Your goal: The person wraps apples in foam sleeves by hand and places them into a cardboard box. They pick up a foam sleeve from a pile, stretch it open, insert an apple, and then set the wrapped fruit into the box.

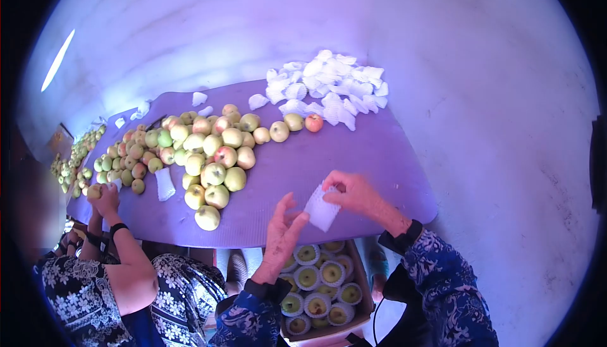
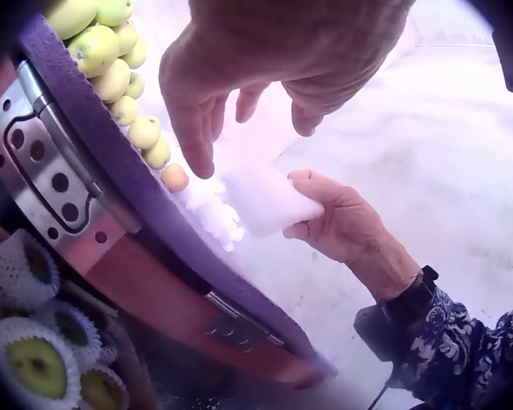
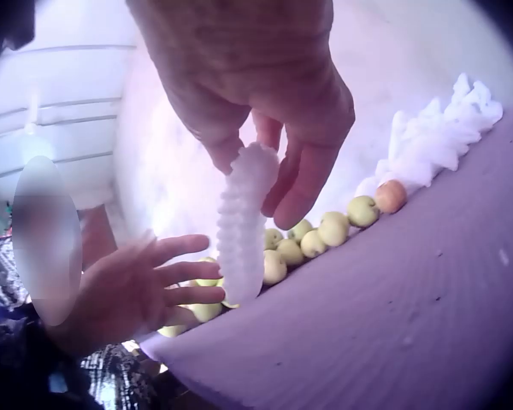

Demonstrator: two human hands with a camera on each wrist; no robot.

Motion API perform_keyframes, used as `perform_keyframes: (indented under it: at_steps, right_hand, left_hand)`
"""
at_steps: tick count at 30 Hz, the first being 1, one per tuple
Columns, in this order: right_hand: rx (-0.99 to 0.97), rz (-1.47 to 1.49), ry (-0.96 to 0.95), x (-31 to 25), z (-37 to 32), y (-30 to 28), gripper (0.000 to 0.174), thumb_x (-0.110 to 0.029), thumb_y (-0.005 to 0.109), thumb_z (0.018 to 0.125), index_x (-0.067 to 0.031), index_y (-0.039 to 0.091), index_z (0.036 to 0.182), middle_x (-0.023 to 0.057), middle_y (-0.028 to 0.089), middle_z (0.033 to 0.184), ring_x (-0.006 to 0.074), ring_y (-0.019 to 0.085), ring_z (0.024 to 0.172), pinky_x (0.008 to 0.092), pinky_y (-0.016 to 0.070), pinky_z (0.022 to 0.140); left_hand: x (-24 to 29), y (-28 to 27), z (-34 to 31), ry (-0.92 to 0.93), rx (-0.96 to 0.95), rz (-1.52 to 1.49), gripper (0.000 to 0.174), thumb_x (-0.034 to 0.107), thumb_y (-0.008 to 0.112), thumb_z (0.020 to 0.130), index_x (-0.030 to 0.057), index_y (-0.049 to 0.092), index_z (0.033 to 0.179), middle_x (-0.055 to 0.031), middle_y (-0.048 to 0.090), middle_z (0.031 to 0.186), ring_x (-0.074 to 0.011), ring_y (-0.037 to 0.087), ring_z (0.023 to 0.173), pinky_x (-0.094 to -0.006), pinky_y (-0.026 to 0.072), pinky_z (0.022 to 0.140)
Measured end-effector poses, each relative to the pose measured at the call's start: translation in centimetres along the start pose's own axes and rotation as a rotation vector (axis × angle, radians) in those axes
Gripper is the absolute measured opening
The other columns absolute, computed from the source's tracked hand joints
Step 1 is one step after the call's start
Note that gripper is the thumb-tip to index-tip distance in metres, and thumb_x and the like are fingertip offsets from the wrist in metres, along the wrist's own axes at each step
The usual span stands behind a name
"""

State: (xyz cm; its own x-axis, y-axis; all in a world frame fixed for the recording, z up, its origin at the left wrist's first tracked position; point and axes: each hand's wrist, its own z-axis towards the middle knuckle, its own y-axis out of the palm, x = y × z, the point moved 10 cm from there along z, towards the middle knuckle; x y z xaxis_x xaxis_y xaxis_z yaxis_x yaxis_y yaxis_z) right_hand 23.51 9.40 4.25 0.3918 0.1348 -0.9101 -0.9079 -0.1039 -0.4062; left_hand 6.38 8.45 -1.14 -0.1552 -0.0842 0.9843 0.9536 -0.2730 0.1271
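Note:
My right hand (image 1: 359, 193) pinches a white foam net sleeve (image 1: 323, 209) by its upper end, between thumb and fingers. The sleeve looks flat in the head view and shows its ribbed edge in the right wrist view, where it hangs downward. Beside it is my left hand (image 1: 281, 233), fingers spread and holding nothing, the thumb tip close to the sleeve's edge. Below both hands stands a cardboard box (image 1: 361, 271) of apples (image 1: 308, 277), many of them wrapped in white foam nets.
Loose green and reddish apples (image 1: 215, 174) cover the left and middle of the purple-covered table (image 1: 354, 157). White foam nets (image 1: 335, 81) are heaped at the back. At left another person's hands (image 1: 106, 200) hold an apple. A pale wall (image 1: 480, 94) rises behind.

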Motion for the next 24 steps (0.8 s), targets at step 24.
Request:
perform_keyframes:
  at_steps: [24]
  right_hand:
    - [0.036, 0.227, -0.03, 0.6, 2.3, 6.7, 0.04, -0.011, 0.07, 0.08, 0.0017, 0.058, 0.116, 0.0111, 0.064, 0.098, 0.0148, 0.064, 0.077, 0.0279, 0.0519, 0.065]
  left_hand:
    - [9.1, -3.2, -3.3, 0.548, 0.305, 0.913, 0.041, 0.023, 0.075, 0.077, 0.0059, 0.059, 0.111, -0.0111, 0.06, 0.101, -0.0296, 0.062, 0.089, -0.0386, 0.0514, 0.074]
